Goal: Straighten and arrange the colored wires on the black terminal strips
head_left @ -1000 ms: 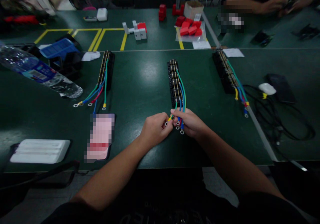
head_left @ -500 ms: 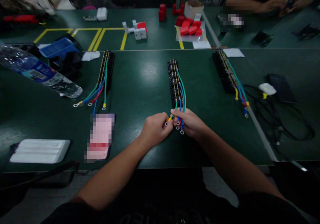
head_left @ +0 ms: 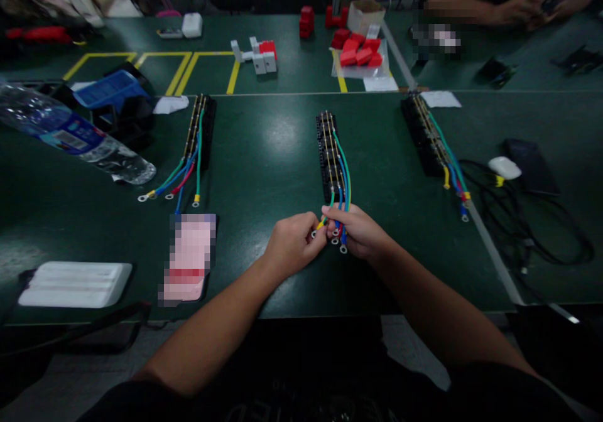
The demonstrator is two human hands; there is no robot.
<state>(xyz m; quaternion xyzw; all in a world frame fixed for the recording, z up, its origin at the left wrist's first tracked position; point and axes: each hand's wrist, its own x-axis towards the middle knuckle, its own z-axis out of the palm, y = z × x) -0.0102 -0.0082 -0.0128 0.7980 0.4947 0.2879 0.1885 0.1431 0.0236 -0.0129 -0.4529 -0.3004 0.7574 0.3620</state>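
In front of me a black socket strip (head_left: 327, 152) with brass-coloured bars lies lengthwise on the green table. Green, blue and red wires run from it towards me, ending in ring terminals (head_left: 343, 248). My left hand (head_left: 296, 241) pinches the yellow-sleeved ring terminal (head_left: 321, 226) of a green wire. Around the bundle of wires (head_left: 347, 183), just below the strip's near end, my right hand (head_left: 360, 230) is closed. Similar wired strips lie on the left (head_left: 200, 130) and on the right (head_left: 423, 133), apart from my hands.
A water bottle (head_left: 78, 134) leans over black and blue bins (head_left: 110, 92) at left. Nearer me are a phone (head_left: 191, 252) and a white power bank (head_left: 75, 284). Red blocks (head_left: 360, 51) sit at the back; black cables (head_left: 532, 221) lie right. Another person's hands (head_left: 527, 10) are across the table.
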